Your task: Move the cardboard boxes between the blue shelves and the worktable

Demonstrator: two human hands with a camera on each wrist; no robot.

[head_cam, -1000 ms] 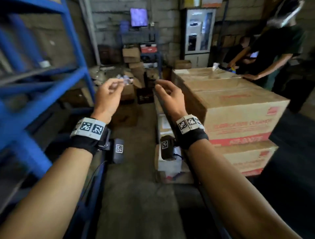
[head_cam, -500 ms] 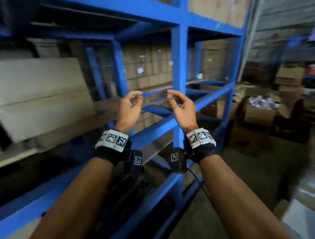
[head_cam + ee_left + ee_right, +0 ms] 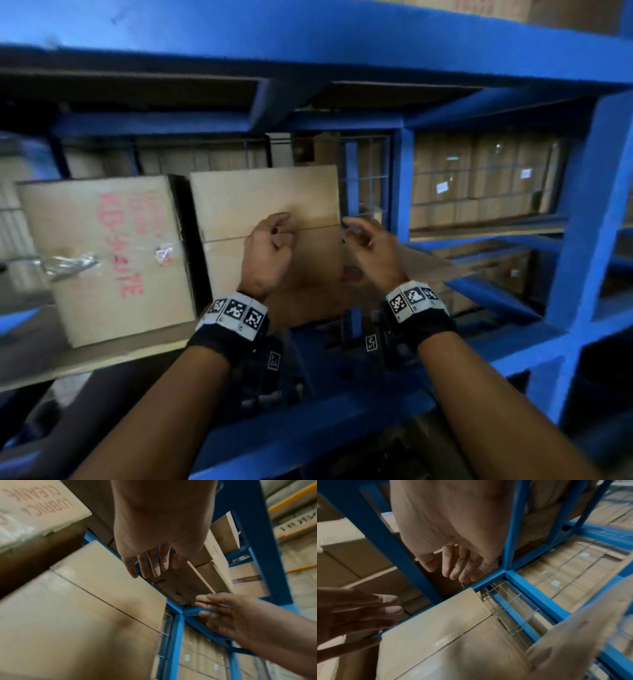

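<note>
My two forearms come up from the bottom of the head view, each wrist wrapped in a black band with a strip of black-and-white markers. My left hand is raised at the middle of the frame, fingers loosely bent and a little apart, holding nothing; the left wrist view shows those fingers hanging relaxed, clear of any cardboard. My right hand is just beside it, to the right, also empty, its fingers slack and slightly spread.

Both hands hover in front of the plain cardboard box, which sits on the shelf board at mid-frame. Its broad face is turned toward me, a taped seam runs across it from left to right, and it stands taller than it is wide as I see it. My left hand is over the seam near the face's middle; my right hand is at the box's right edge. I cannot tell whether any fingertip touches it.

Left of it, across a dark gap, stands the red-lettered box, its writing running top to bottom, with crumpled clear tape at its left side.

The blue shelf frame surrounds all this: a thick beam across the top, an upright at right. Behind it, past a wire grid, are stacked cartons with small white labels.
</note>
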